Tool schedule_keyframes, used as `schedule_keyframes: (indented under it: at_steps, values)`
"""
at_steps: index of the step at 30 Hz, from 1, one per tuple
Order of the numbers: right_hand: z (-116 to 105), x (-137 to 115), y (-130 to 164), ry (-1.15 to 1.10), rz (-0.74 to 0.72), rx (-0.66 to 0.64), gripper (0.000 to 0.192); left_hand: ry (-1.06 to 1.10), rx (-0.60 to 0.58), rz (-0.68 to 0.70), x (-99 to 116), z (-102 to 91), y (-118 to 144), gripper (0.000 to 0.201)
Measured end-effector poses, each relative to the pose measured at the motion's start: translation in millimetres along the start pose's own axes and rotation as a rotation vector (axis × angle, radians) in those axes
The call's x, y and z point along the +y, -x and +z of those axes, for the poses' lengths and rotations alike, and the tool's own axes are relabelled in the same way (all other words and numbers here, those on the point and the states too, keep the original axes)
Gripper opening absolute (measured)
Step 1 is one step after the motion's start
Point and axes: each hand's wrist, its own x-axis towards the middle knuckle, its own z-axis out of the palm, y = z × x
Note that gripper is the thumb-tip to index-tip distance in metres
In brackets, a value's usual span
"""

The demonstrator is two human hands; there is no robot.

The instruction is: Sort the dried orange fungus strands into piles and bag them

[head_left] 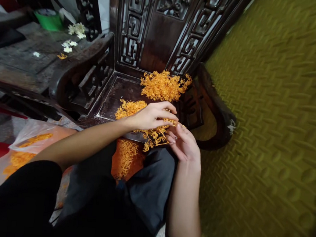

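Your left hand (156,115) and right hand (186,141) meet, fingers partly curled, whether gripping cannot be told, at orange sprigs (154,137) along the chair seat's (115,96) front edge, with a larger orange pile (162,86) beyond them toward the carved backrest (160,41).

**Domestic interior, probably a living room**

A dark, glossy wooden armchair with a carved fretwork back (161,41) (upper centre) and a dark wooden side table (28,48) (upper left) are furnishings typical of a home.
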Motion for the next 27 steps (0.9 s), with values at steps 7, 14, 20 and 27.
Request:
schedule_keyframes:
  at_steps: [7, 14, 20, 27]
  values:
    - [9, 11, -2, 0.187, -0.115, 0.296, 0.045, 0.117, 0.18, -0.301, 9, -0.7, 0, 0.009]
    - [-2, 28, 1, 0.237, -0.214, 0.528, 0.05, 0.254, 0.678, -0.784, -46, -27.6, -19, 0.007]
    - [-8, 19, 2, 0.164, -0.139, 0.483, 0.054, 0.01, 0.152, -0.839, -88, -27.9, -4, 0.022]
    - [-9, 25, -4, 0.213, -0.116, 0.514, 0.05, -0.416, -0.189, -0.451, -52, -16.7, 1, 0.056]
